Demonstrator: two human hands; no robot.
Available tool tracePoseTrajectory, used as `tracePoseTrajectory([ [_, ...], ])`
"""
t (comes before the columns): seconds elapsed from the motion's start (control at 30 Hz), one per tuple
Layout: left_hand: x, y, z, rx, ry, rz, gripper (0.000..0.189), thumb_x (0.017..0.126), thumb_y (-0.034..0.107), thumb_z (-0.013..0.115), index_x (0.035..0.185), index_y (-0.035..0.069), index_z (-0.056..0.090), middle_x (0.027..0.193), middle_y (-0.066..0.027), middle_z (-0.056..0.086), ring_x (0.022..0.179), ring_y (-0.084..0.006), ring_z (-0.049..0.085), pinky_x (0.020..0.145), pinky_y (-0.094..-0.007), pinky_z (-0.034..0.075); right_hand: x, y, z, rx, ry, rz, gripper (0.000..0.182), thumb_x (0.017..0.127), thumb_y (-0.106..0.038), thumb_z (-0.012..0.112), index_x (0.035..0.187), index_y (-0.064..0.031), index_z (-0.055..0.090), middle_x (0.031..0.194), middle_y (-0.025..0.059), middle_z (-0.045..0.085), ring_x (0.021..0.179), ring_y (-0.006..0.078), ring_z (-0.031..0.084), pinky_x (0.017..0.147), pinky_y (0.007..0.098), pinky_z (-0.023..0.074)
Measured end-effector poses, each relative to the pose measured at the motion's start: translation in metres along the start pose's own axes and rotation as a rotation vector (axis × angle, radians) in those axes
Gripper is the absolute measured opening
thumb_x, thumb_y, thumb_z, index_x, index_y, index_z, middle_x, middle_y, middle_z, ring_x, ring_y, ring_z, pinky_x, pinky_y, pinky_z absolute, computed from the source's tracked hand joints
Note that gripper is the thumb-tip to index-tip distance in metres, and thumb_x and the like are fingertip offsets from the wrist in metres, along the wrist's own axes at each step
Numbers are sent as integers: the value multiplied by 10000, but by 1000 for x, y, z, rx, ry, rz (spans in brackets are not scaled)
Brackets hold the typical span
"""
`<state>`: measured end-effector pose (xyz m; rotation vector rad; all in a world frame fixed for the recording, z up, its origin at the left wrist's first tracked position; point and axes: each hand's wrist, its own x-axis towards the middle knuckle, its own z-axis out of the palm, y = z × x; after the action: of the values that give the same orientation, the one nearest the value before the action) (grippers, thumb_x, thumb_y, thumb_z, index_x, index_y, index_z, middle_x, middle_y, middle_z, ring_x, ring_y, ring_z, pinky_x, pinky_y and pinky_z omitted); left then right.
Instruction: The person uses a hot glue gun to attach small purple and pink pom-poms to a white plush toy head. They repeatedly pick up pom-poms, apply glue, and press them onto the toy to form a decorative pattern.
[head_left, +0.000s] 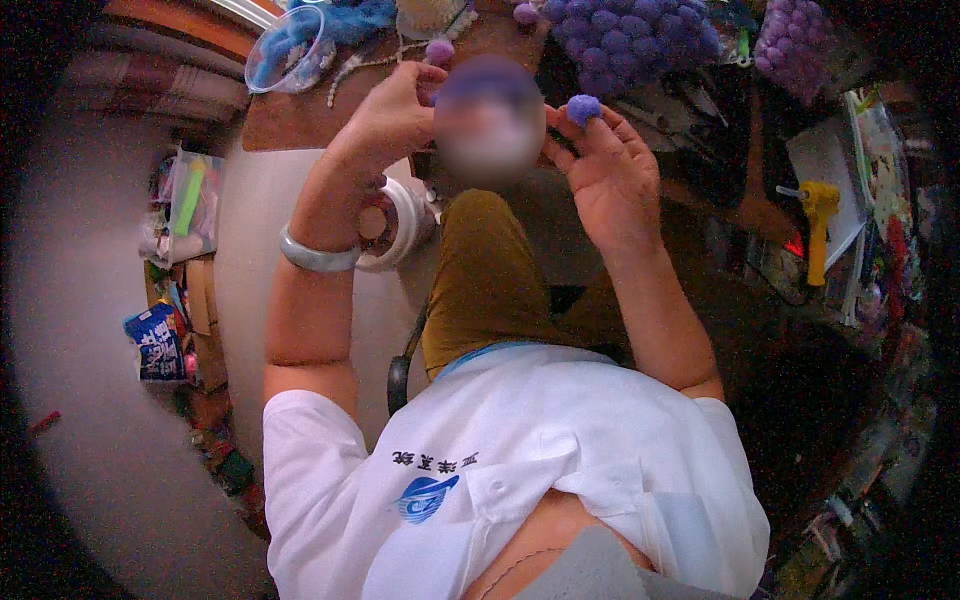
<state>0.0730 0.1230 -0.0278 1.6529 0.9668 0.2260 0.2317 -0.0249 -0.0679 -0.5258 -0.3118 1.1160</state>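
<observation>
My right hand (611, 161) is raised at the table's front edge, a fuzzy purple pompom (583, 110) at its fingertips. Its thumb side reaches towards a round blurred patch that hides what lies between the hands. On the other side of that patch is my left hand (386, 112), its fingers curled and their tips partly hidden. Whether it grips anything is unclear. A lilac pompom (439, 51) shows just beyond its fingers. Above my right hand lies a large cluster of purple pompoms (626, 45).
The brown tabletop (285, 124) bears a clear plastic tub (285, 49) with blue fluffy material nearby. Another cluster of lilac pompoms (795, 49) is at upper right. A yellow glue gun (819, 229) stands right. Below are a white bucket (405, 225) and a filled plastic bin (193, 202).
</observation>
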Motion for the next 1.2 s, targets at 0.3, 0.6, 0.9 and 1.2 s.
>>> tracePoseTrajectory([
  [0.3, -32, 0, 14, -272, -216, 70, 448, 658, 104, 696, 1057, 8, 516, 938, -49, 578, 813, -112, 555, 733, -255, 466, -11, -3, -3, -26, -20, -25, 191, 820, -68, 521, 999, 0, 515, 974, 148, 579, 935, 280, 563, 831, 427, 456],
  [0.6, -80, -5, 56, -807, -134, 110, 455, 642, 59, 707, 1037, 14, 486, 940, -23, 537, 836, -94, 517, 744, -229, 424, -35, -26, 17, 31, -173, 36, 264, 844, -174, 497, 1031, 12, 498, 1001, 167, 554, 1000, 310, 528, 833, 440, 457],
  [0.9, -80, -8, 74, -741, -175, 98, 439, 648, 34, 710, 1028, 39, 491, 964, -20, 548, 887, -109, 521, 782, -249, 426, -26, -24, -3, 21, -72, 49, 191, 826, -97, 499, 979, 15, 523, 992, 191, 572, 979, 356, 533, 816, 442, 470],
  [1.2, -76, -21, 85, -734, -169, 65, 484, 649, 37, 713, 1072, 33, 477, 979, -38, 554, 903, -122, 529, 801, -266, 429, -49, -49, 11, 3, -173, -36, 163, 835, -86, 476, 964, -7, 536, 965, 191, 575, 987, 368, 522, 845, 481, 450],
])
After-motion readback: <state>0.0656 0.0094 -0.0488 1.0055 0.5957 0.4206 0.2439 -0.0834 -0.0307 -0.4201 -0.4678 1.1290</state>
